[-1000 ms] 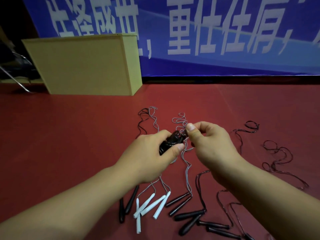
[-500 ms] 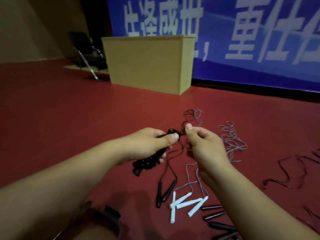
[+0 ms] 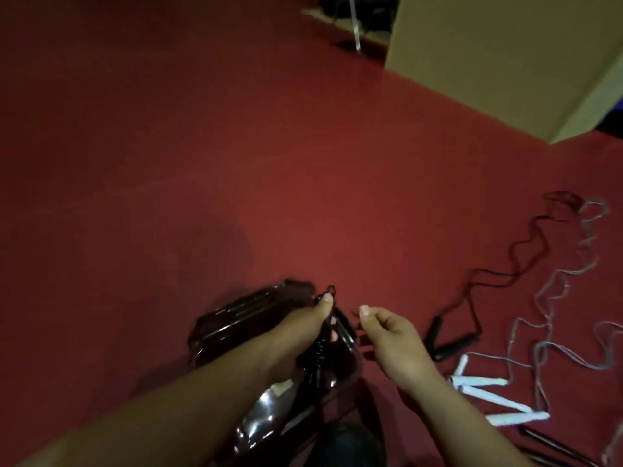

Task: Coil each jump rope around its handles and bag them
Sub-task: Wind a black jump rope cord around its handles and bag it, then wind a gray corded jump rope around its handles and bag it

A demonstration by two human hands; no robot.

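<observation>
My left hand grips a black jump rope coiled around its handles, held upright over the open mouth of a dark glossy bag on the red floor. My right hand hovers just right of the coil, fingers loosely curled and holding nothing that I can see. To the right lie a loose black rope with its handles, and white handles with a grey cord trailing up the floor.
A tan wooden box stands at the upper right. Chair legs show at the top edge. More dark handles lie at the lower right corner. Red floor spreads to the left.
My view has swung left and down. My left hand has carried the coiled black rope over to the dark bag. My right hand has let go of the rope's end.
</observation>
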